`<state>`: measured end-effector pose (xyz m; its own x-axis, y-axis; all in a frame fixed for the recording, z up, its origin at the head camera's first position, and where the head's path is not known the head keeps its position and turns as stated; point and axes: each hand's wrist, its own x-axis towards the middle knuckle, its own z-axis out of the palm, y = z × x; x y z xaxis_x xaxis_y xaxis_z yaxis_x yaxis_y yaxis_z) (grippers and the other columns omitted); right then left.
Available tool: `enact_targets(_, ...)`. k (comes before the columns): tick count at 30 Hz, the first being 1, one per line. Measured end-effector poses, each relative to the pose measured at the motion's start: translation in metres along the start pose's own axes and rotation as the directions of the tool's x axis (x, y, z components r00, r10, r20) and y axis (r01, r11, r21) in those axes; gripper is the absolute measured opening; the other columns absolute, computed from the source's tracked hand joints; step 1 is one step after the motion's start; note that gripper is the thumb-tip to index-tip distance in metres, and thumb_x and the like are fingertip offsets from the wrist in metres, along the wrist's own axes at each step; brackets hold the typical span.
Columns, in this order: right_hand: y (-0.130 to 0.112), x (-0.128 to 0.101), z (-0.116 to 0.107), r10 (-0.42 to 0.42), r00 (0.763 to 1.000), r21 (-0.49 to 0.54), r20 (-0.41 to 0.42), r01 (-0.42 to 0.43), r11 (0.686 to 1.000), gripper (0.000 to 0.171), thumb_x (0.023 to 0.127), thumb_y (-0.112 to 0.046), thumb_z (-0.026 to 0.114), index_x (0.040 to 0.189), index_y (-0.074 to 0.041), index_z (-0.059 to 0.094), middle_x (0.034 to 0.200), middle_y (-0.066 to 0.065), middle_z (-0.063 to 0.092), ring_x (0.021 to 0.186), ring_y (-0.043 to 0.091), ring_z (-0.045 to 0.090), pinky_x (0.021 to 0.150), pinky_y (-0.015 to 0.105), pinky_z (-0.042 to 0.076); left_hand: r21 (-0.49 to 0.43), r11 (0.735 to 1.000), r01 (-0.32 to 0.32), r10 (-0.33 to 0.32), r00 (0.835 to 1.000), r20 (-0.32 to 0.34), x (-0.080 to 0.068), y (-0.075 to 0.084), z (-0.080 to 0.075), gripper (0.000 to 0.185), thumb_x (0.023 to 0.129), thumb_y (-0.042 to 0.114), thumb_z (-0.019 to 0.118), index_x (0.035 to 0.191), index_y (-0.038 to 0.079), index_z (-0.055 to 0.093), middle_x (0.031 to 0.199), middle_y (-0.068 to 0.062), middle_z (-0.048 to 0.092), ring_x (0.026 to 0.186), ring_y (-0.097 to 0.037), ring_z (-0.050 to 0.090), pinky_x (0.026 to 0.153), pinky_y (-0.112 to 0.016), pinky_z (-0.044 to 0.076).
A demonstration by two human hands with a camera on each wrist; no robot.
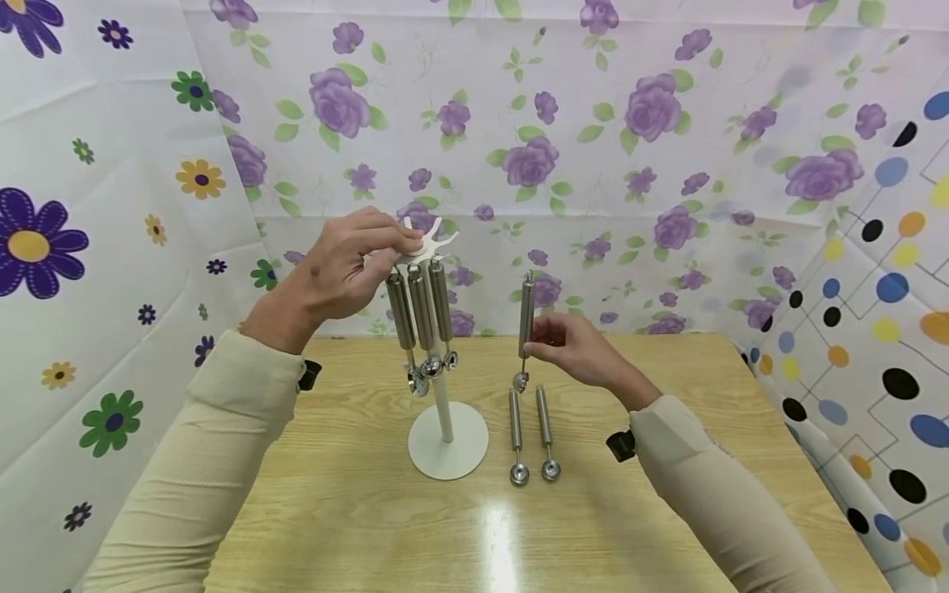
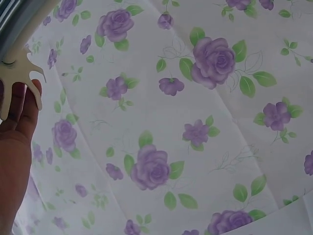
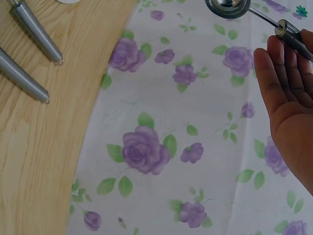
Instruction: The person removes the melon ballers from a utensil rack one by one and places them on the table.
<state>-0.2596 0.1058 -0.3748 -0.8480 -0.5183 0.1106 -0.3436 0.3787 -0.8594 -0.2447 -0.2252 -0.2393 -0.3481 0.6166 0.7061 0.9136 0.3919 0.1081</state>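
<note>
Standing upright above the wooden table, a steel scoop is pinched by the right hand near its lower end, just right of the white rack. The rack's top is gripped by the left hand, where three scoops are hung. Two more scoops are laid beside the base.

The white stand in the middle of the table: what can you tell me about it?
The white stand has a round flat base on the wooden table, a thin upright post, and a pronged top like a star. It looks like painted metal or plastic. Three steel scoops hang from the prongs, bowls down. The left hand holds the top with its fingertips; nothing else touches it. Two more scoops lie beside the base, apart from it.
</note>
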Motion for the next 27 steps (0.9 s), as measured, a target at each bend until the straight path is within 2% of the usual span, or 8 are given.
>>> enact_targets(8, 0.007, -0.006, -0.002, 0.015, 1.0, 0.029, -0.008, -0.015, 0.999, 0.025, 0.098, -0.015, 0.065, 0.118, 0.0, 0.065, 0.105, 0.011, 0.068, 0.094, 0.022, 0.066, 0.087, 0.043, 0.054, 0.003, 1.0, 0.029, -0.029, 1.0, 0.01, -0.001, 0.002, -0.001, 0.037, 0.094, 0.01, 0.044, 0.103, -0.007, 0.075, 0.108, -0.022, 0.071, 0.099, -0.037, 0.064, 0.074, -0.047, 0.049)
enact_targets(18, 0.021, -0.011, -0.003, 0.008, 1.0, -0.009, -0.027, -0.009, 1.0, 0.019, 0.097, -0.016, 0.066, 0.111, -0.002, 0.067, 0.099, 0.01, 0.068, 0.087, 0.022, 0.065, 0.082, 0.043, 0.054, -0.003, 0.996, 0.089, -0.089, 0.996, 0.009, -0.002, 0.004, -0.001, 0.035, 0.093, 0.005, 0.045, 0.104, -0.006, 0.075, 0.108, -0.018, 0.072, 0.097, -0.032, 0.064, 0.069, -0.044, 0.046)
enact_targets(23, 0.026, -0.016, -0.005, 0.027, 0.999, -0.019, -0.044, -0.028, 0.999, 0.02, 0.097, -0.018, 0.067, 0.11, -0.002, 0.068, 0.099, 0.01, 0.068, 0.087, 0.022, 0.066, 0.082, 0.044, 0.053, 0.003, 0.996, 0.09, -0.09, 0.996, 0.012, -0.002, 0.004, -0.001, 0.033, 0.089, 0.001, 0.048, 0.105, -0.006, 0.075, 0.108, -0.017, 0.072, 0.096, -0.03, 0.063, 0.069, -0.041, 0.046)
enact_targets(27, 0.03, -0.02, -0.007, 0.04, 0.998, -0.024, -0.055, -0.041, 0.999, 0.022, 0.096, -0.02, 0.068, 0.11, -0.002, 0.068, 0.1, 0.01, 0.068, 0.087, 0.021, 0.066, 0.082, 0.042, 0.053, 0.022, 0.998, 0.06, -0.061, 0.998, 0.015, -0.002, 0.004, -0.001, 0.029, 0.087, -0.001, 0.053, 0.105, -0.006, 0.075, 0.108, -0.018, 0.071, 0.096, -0.03, 0.063, 0.066, -0.038, 0.045)
